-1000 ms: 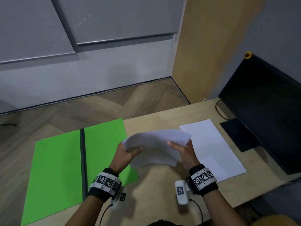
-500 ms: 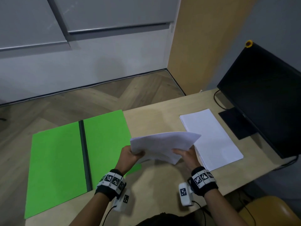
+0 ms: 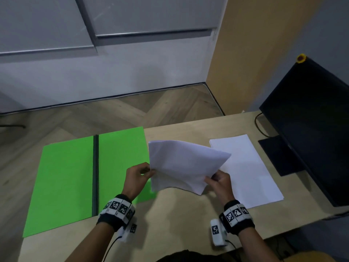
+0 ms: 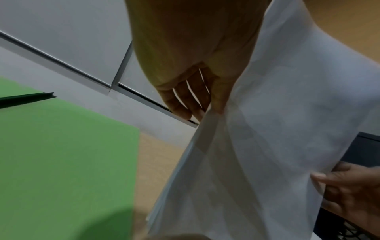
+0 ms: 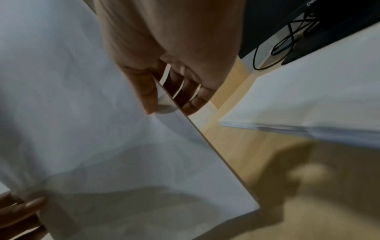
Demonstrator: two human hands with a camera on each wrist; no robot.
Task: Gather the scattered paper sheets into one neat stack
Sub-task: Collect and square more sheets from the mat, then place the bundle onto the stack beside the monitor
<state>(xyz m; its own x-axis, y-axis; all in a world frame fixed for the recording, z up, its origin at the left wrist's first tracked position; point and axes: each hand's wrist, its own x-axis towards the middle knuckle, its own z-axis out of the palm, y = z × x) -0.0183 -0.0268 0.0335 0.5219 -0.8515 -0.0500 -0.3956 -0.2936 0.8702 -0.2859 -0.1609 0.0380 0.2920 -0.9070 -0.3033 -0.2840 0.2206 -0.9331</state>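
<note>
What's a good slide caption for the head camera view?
Both hands hold a sheaf of white sheets above the desk.

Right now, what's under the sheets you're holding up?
Under the held sheets show bare desk and a corner of the green folder. Both left hand and right hand pinch them. Anything directly beneath is hidden.

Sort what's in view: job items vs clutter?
Job:
held sheets, gripped by left hand and right hand
paper stack on the desk

Lying about:
green folder, open
monitor
</note>
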